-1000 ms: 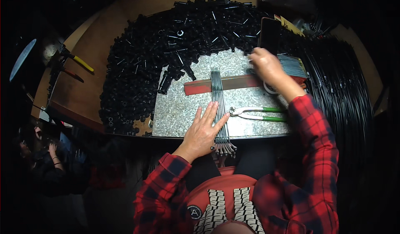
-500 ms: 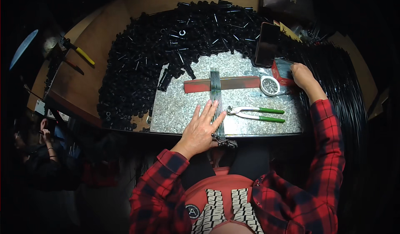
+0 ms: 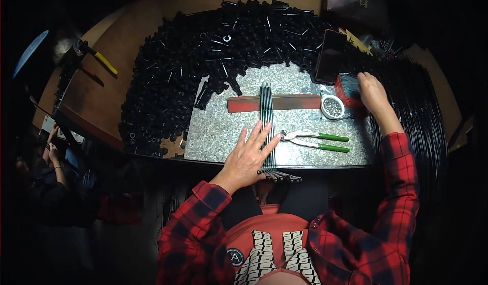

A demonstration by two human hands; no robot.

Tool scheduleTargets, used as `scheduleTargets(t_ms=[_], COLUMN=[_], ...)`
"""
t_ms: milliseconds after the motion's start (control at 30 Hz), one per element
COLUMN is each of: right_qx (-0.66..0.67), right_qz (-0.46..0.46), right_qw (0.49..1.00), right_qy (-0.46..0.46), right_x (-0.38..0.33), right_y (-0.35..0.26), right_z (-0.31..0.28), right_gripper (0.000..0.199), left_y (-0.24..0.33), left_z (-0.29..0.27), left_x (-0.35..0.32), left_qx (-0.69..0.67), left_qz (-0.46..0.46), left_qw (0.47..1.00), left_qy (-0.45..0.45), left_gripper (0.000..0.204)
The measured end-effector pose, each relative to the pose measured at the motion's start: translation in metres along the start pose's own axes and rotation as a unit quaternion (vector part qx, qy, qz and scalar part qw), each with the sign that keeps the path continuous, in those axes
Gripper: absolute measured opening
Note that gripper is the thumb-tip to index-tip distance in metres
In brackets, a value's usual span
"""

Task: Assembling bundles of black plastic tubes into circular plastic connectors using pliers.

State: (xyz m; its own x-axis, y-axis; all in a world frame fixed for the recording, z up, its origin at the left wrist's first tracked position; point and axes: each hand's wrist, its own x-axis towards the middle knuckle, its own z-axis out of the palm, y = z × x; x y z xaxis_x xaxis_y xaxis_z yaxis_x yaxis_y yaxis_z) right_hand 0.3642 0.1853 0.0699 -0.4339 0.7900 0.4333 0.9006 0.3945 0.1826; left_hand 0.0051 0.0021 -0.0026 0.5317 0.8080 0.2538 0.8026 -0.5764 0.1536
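Note:
My left hand [image 3: 249,155] lies flat with fingers spread, touching a row of thin dark metal rods [image 3: 266,113] side by side. The rods cross over a red-and-grey bar [image 3: 297,102], and their black-tipped ends stick out past the table's front edge. On the right, my right hand [image 3: 374,93] is at a small red box [image 3: 347,100] lined with clear plastic. Its fingers are pinched together at the box's side; whatever is between them is too small to make out. Beside the box stands a round white dish [image 3: 333,106] of tiny shiny pieces. Green-handled pincers [image 3: 333,148] lie right of the rods.
A big heap of black tubular parts [image 3: 173,71] curves around the speckled board [image 3: 213,137]. A dark flat phone-like device [image 3: 329,56] leans behind the box. Long black rods [image 3: 422,112] are massed at the right. Yellow-handled pliers [image 3: 104,63] hang at left; another person's hands [image 3: 53,155] show beyond.
The view has shifted slightly. The rods' black-tipped ends are now fanned out wider beyond the table edge. My right hand remains at the red box, its fingers a little changed; my left stays flat.

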Motion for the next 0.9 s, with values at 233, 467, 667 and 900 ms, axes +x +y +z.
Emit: scheduleTargets(t_ms=[233, 467, 667, 900], right_qx=[0.166, 0.187, 0.175, 0.185], right_qz=[-0.134, -0.136, -0.145, -0.143], right_qw=[0.975, 0.973, 0.974, 0.972], right_qy=[0.067, -0.018, -0.003, -0.007], right_x=[0.035, 0.044, 0.045, 0.048], right_y=[-0.117, -0.152, -0.154, -0.156], right_z=[0.018, 0.049, 0.049, 0.049], right_gripper=[0.027, 0.030, 0.033, 0.032], left_y=[-0.001, -0.001, -0.001, -0.002], left_z=[0.002, 0.004, 0.002, 0.003], left_x=[-0.002, -0.002, -0.002, -0.002], left_qx=[0.003, -0.003, -0.018, -0.018], left_qz=[0.006, 0.011, 0.007, 0.010], left_qw=[1.000, 1.000, 1.000, 1.000], left_qy=[-0.004, 0.013, 0.007, 0.010], left_gripper=[0.070, 0.064, 0.062, 0.062])
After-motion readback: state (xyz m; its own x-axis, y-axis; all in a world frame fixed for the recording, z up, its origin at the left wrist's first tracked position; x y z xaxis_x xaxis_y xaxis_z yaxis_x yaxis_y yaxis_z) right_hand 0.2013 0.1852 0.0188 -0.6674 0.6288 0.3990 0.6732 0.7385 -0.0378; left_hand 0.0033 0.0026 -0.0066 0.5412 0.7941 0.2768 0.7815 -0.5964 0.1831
